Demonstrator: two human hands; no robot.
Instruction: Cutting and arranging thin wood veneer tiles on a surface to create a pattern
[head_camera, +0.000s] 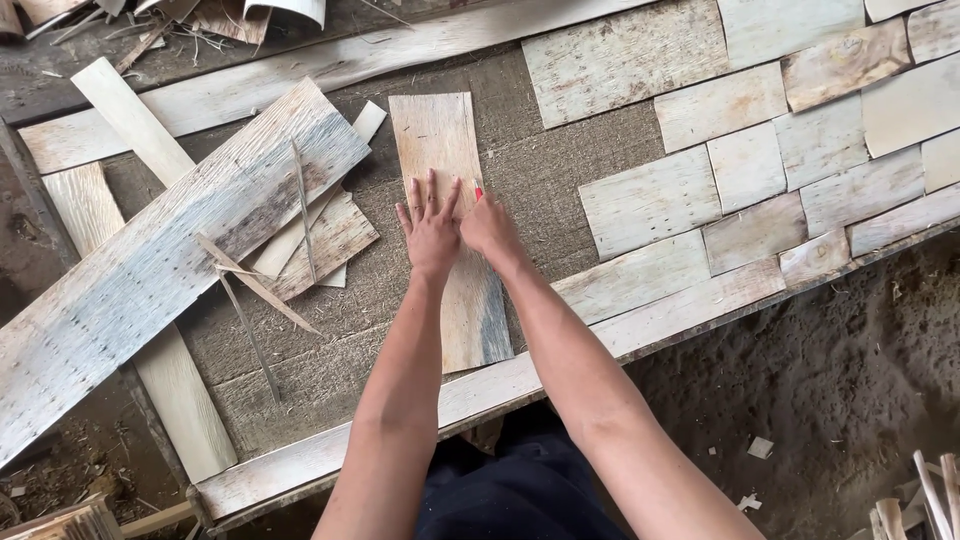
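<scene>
Veneer strip (447, 200) lies lengthwise on the brown mat (560, 170), the left hand (430, 228) spread flat upon it, the right hand (488, 226) closed on a small red tool (478, 192) at its right edge, bare mat on both sides.

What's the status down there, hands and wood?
Left hand flat on veneer strip. Right hand beside it, closed on small red tool. Loose strips lie left, apart.
</scene>
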